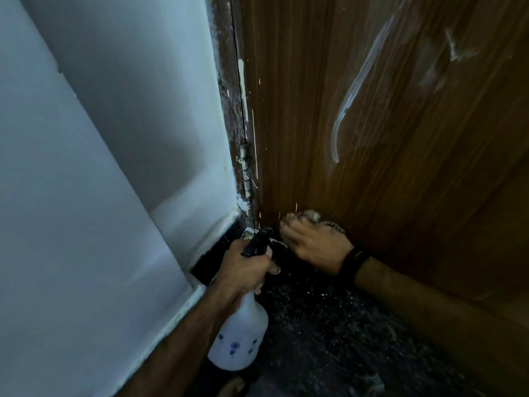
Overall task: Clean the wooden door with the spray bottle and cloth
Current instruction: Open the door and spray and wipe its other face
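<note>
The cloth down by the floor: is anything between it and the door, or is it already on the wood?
Nothing visible stands between them. The right hand presses the cloth straight against the wooden door near its bottom corner; the left hand holds the spray bottle off to the side.

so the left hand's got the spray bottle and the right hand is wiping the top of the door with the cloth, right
Not quite. The head view shows the right hand pressing the cloth against the bottom of the door, just above the floor, not the top. The left hand does hold the spray bottle.
</note>
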Demonstrator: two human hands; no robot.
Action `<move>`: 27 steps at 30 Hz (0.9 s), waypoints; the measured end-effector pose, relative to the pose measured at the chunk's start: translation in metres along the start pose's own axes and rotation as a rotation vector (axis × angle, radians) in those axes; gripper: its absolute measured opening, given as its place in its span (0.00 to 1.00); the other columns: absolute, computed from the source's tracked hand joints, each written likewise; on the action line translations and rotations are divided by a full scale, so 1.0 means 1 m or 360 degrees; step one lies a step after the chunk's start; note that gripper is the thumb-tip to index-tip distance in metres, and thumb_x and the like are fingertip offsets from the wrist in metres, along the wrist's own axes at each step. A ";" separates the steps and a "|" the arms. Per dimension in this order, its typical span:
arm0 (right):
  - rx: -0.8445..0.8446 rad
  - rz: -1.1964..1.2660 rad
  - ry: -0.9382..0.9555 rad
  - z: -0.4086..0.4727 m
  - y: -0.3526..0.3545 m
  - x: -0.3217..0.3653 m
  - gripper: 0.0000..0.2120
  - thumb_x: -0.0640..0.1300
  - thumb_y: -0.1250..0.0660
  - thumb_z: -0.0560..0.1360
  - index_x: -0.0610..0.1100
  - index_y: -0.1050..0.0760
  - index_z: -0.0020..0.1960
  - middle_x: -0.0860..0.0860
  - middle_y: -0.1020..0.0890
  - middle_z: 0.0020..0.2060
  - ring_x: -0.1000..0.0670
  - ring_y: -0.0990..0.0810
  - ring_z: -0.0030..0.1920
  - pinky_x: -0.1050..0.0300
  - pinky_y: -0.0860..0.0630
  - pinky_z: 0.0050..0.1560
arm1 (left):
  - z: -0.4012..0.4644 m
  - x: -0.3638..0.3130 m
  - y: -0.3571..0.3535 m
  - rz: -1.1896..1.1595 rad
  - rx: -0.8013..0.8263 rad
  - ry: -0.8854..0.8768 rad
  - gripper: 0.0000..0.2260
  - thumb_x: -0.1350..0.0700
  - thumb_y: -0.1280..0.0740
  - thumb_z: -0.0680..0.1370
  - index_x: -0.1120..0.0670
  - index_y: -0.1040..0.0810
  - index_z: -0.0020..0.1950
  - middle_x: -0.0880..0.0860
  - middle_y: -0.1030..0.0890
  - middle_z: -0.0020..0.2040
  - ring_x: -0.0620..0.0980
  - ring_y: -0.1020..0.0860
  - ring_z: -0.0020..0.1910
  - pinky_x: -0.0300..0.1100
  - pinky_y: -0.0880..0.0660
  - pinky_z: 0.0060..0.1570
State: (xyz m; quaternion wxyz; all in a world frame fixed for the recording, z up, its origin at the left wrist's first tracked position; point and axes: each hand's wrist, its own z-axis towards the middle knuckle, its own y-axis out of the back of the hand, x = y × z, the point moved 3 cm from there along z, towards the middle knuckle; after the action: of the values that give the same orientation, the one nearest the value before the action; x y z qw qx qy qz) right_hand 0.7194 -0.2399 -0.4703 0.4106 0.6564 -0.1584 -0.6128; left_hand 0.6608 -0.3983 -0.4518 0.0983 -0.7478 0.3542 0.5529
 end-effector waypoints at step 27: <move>-0.0169 0.0129 -0.0288 0.073 0.023 -0.017 0.18 0.40 0.43 0.76 0.38 0.18 0.58 0.43 0.19 0.58 0.42 0.26 0.62 0.52 0.27 0.55 | -0.001 -0.011 0.029 -0.0158 -0.0115 -0.0082 0.13 0.71 0.29 0.69 0.55 0.29 0.37 0.55 0.31 0.27 0.50 0.35 0.19 0.39 0.35 0.22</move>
State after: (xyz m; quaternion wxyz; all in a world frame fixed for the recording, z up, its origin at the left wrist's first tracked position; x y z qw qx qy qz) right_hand 0.6543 -0.2672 -0.4357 0.4532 0.5687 -0.1885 -0.6600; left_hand 0.6414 -0.4151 -0.4346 0.1076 -0.7530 0.2938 0.5788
